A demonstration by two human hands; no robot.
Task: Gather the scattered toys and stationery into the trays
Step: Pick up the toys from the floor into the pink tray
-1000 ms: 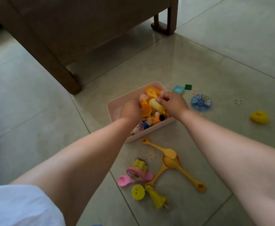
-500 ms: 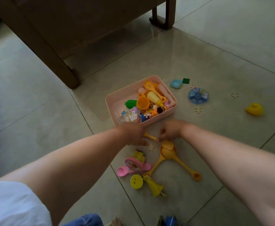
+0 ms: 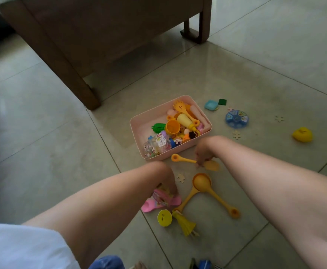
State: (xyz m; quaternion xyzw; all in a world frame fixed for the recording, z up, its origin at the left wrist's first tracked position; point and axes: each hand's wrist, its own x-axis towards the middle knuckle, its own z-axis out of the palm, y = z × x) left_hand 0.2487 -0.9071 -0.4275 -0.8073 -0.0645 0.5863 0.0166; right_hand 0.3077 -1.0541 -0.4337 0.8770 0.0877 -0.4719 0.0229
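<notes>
A pink tray (image 3: 139, 131) sits on the tiled floor, holding several small toys, among them a yellow bottle (image 3: 186, 121) and an orange cup (image 3: 172, 127). Just in front of it my right hand (image 3: 204, 150) pinches the handle of an orange toy spoon (image 3: 212, 165) that lies on the floor. My left hand (image 3: 163, 176) reaches down onto a pink toy (image 3: 159, 200), fingers closing around it. An orange ladle (image 3: 201, 182) with long handles, a yellow disc (image 3: 164, 218) and a yellow doll (image 3: 186, 224) lie close by.
A brown wooden furniture leg (image 3: 88, 98) stands left behind the tray. To the tray's right lie a blue round toy (image 3: 236, 119), a light blue square (image 3: 210, 105), a green tile (image 3: 222, 101), a yellow toy (image 3: 302, 134) and some puzzle pieces (image 3: 236, 134).
Both hands left the tray and came down to the floor in front of it. The right hand took the orange spoon's handle; the left moved back onto the pink toy.
</notes>
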